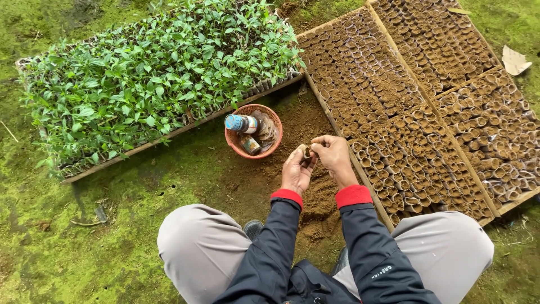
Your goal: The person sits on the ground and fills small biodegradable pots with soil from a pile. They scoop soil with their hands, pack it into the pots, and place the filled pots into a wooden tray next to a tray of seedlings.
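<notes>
Head view: above a patch of loose brown soil on the mossy ground, left hand and right hand pinch one small rolled seedling pot between them | risk: thin crumbly roll could unroll, spilling soil | beside: round orange bowl, leafy seedling tray, wood-framed soil-filled pots.

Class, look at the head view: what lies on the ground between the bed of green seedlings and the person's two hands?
A round orange bowl holding a small bottle, on bare brown soil.
</notes>
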